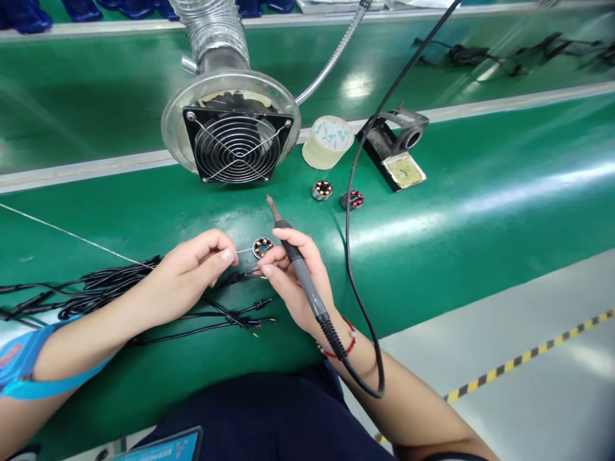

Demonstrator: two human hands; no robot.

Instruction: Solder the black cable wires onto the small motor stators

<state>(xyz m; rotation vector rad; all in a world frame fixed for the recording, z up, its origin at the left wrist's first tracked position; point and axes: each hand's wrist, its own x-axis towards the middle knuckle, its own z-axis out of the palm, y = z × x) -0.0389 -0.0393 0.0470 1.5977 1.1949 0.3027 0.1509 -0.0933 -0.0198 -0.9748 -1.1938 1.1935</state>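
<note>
"Head view: where are the edges, and where's the room to move?"

"The green surface (456, 243) meets an upright panel (120, 115) at the back. At lower right its front edge runs on a slant, with the grey floor (528, 397) beyond. The widest stretch of green is to the right of the cord (348, 250), in front of the iron stand (408, 137)."

"And around the hands?"

"Tighter. The fan (239, 150) stands beyond them, with a tape roll (327, 144) just beside it. Two ring parts sit near the roll, one with copper coils (321, 189) and one with pinkish-red coils (353, 200). Black cables (110, 282) bunch beneath and beside the left forearm, and more cable ends lie between the hands."

"Left grip?"

"The left hand (196, 269) is pinched, thumb against finger, on a thin pale strand (244, 250). The strand reaches toward the small coil ring (262, 248), which is between the hands, right by the right fingertips."

"And the right?"

"The right hand (302, 282) is closed around the soldering iron (303, 275), its tip pointing away from the body, toward the fan. Thumb and fingers also come close together at a cable end (254, 272). I can't tell whether they pinch it, or whether they touch the ring."
</note>
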